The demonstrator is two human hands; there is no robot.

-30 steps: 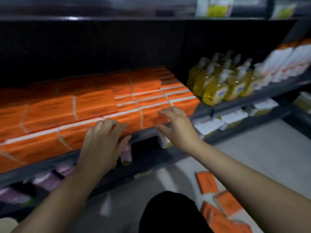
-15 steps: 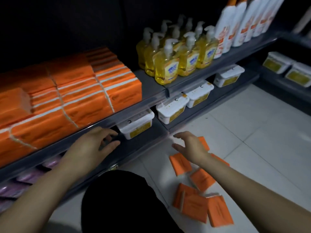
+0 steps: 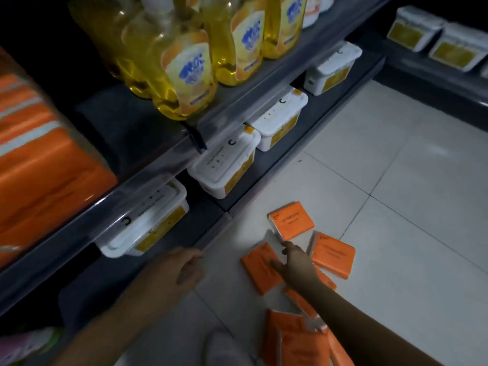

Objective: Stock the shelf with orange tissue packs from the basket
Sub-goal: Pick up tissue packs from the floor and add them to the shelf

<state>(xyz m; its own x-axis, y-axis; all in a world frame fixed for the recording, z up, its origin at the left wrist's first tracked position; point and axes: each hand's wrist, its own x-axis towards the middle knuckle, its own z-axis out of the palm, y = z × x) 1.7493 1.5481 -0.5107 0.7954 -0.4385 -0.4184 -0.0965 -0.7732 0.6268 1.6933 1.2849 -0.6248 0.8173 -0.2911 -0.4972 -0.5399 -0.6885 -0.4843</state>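
Several orange tissue packs lie loose on the white tiled floor: one pack [image 3: 291, 223] farthest away, one [image 3: 333, 254] to its right, one [image 3: 260, 268] under my fingers, more in a pile [image 3: 295, 342] near me. My right hand [image 3: 295, 264] reaches down among them, fingers spread, touching the packs without gripping any. My left hand [image 3: 179, 270] hovers loosely curled and empty by the bottom shelf's edge. Stacked orange packs [image 3: 39, 167] fill the left of the middle shelf [image 3: 148, 178]. No basket is in view.
Yellow soap bottles [image 3: 184, 64] stand on the middle shelf to the right of the stack. White tubs with yellow labels [image 3: 224, 167] line the lower shelf. More tubs [image 3: 433, 35] sit on a shelf at the far right. A pink package [image 3: 23, 344] shows at lower left.
My view has dropped from the shelf to the floor. Both hands left the stacked packs; the right hand came down onto the loose packs, the left lowered to the bottom shelf's edge.
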